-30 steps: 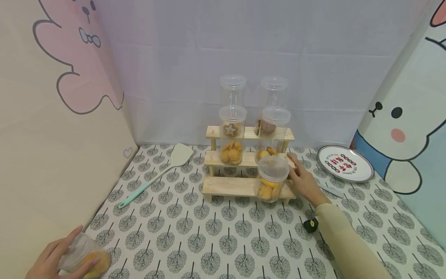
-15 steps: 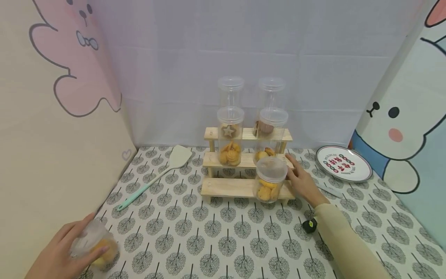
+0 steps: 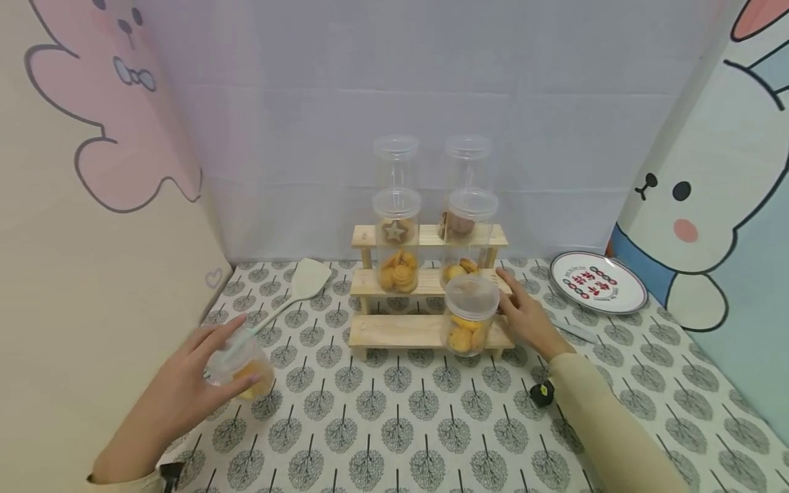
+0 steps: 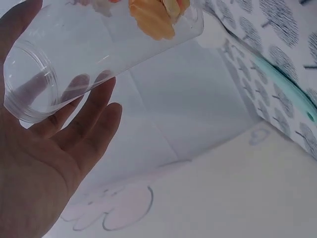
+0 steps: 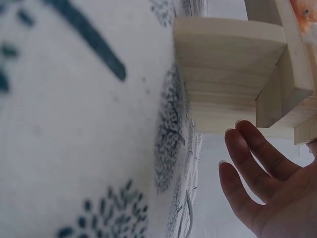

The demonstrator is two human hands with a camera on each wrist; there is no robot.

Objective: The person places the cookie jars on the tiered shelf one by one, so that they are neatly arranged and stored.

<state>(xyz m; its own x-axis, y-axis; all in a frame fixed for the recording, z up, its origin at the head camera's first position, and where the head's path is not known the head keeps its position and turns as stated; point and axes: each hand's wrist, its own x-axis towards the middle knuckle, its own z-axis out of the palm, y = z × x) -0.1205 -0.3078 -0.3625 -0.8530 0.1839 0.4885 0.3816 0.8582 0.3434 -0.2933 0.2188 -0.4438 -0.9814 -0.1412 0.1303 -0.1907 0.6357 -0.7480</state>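
Note:
My left hand holds a clear lidded jar of cookies, tilted, above the left part of the table. In the left wrist view the fingers and thumb lie around the jar's lid end, and cookies sit toward its other end. My right hand is at the right end of the three-tier wooden rack, touching the middle board's end. Its visible fingers are loosely bent beneath the boards in the right wrist view. Nearest to it is a cookie jar on the lowest step.
Several more cookie jars occupy the upper steps. At left lies a spatula with a mint handle. A printed plate, a pale, narrow handle-like object and a small black object are at right. Cloth walls enclose the back and sides.
My left hand has carried the jar rightward and farther forward from the lower-left corner. The right hand stays at the rack's end. The whole view has shifted slightly.

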